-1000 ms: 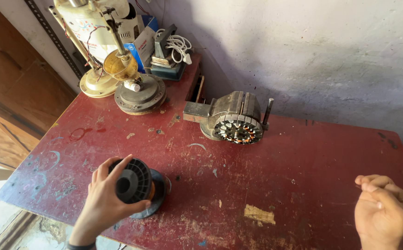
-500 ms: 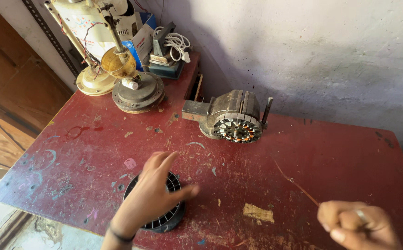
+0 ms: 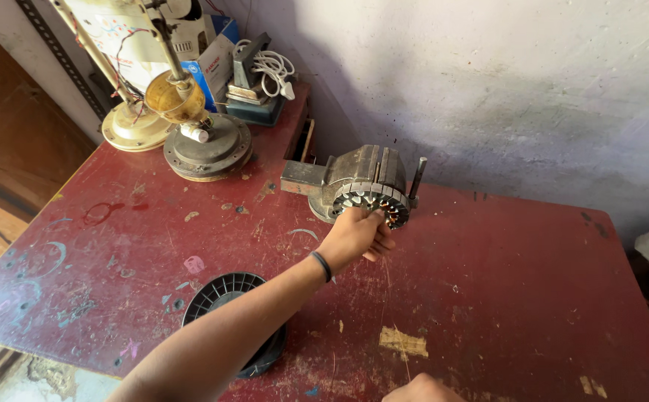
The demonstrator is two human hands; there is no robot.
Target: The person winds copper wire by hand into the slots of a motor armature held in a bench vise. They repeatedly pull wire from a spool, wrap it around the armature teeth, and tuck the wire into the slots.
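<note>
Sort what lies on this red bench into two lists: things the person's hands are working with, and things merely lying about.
In hand:
- left hand, reaching to the stator
- slotted metal stator, touched at its face
- right hand, at the bottom edge, barely showing

Lying about:
- black ribbed spool, under the forearm
- round motor base
- cream lamp stand
- white cable coil
- red table

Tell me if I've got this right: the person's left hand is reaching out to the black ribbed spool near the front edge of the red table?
Not quite. In the head view the left hand reaches to the round metal stator by the wall. The black ribbed spool does lie near the front edge of the red table, under the forearm.
</note>
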